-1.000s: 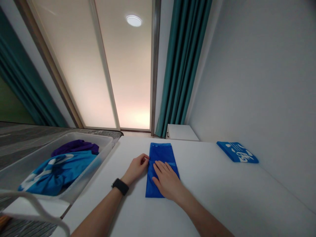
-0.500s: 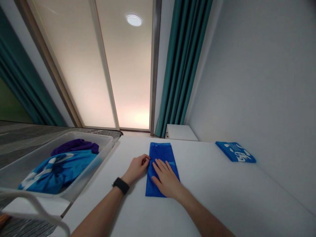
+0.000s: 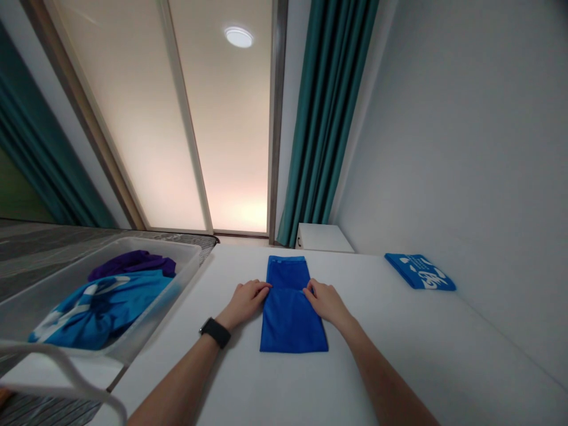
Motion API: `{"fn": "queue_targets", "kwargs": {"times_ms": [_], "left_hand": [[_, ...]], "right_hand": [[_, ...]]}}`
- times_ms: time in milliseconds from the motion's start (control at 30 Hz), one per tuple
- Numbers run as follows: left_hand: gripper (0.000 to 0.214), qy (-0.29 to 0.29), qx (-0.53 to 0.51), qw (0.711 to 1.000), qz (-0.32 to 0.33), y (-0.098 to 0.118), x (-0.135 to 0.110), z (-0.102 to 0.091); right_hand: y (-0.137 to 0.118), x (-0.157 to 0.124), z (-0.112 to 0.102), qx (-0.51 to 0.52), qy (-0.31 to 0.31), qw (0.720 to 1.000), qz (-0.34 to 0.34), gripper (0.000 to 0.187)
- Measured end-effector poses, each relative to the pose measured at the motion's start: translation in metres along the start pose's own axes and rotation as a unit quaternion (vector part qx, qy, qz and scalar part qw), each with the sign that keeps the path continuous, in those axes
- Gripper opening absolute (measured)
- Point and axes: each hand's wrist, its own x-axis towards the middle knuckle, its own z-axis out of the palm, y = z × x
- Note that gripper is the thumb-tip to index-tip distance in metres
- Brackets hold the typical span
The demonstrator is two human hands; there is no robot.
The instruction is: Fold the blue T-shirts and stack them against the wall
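A folded blue mesh cloth (image 3: 290,316) lies flat on the white table (image 3: 412,355), with a crease across it and a wider lower layer. My left hand (image 3: 244,303), with a black watch on its wrist, pinches the cloth's left edge at the crease. At the right edge, my right hand (image 3: 326,302) holds the cloth the same way. Both hands stay near the crease and leave the lower layer uncovered. Farther right, a folded blue printed cloth (image 3: 419,272) lies near the wall, away from both hands.
To the left of the table stands a translucent plastic bin (image 3: 155,316) holding blue and purple clothes. A white rail (image 3: 57,367) crosses the lower left corner. A white cabinet (image 3: 322,238) stands past the far table edge, and a white wall (image 3: 465,148) rises on the right.
My right hand has moved off the middle of the cloth to its right edge. The cloth now shows a wider lower layer and a crease. My left hand stays at the left edge.
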Motion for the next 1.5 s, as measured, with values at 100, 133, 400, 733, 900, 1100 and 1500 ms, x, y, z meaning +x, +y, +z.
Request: {"fn": "queue_targets", "kwargs": {"times_ms": [100, 133, 400, 733, 900, 1100, 1500], "left_hand": [[0.036, -0.005, 0.013, 1.000, 0.000, -0.001, 0.001, 0.001], [0.035, -0.005, 0.015, 1.000, -0.002, -0.001, 0.001, 0.001], [0.033, 0.012, 0.005, 1.000, -0.012, 0.004, 0.000, 0.002], [0.045, 0.057, 0.097, 0.984, 0.139, 0.031, -0.037, 0.014], [0.053, 0.017, 0.160, 0.975, 0.157, 0.022, -0.045, 0.032], [0.054, 0.027, 0.187, 0.967, 0.168, 0.015, -0.043, 0.035], [0.054, 0.020, 0.205, 0.961, 0.186, 0.014, -0.042, 0.032]], "right_hand": [[-0.004, -0.001, -0.001, -0.016, -0.006, 1.000, 0.007, 0.016], [-0.004, -0.001, -0.001, -0.016, -0.006, 1.000, 0.007, 0.016], [0.000, 0.000, 0.001, -0.008, 0.000, 1.000, 0.012, 0.015], [-0.035, -0.017, 0.004, -0.035, 0.108, 0.983, -0.146, 0.044], [-0.046, -0.026, 0.035, -0.053, 0.043, 0.983, -0.172, 0.049], [-0.044, -0.026, 0.041, -0.066, 0.032, 0.985, -0.155, 0.058], [-0.049, -0.031, 0.042, -0.067, 0.016, 0.990, -0.123, 0.062]]}}
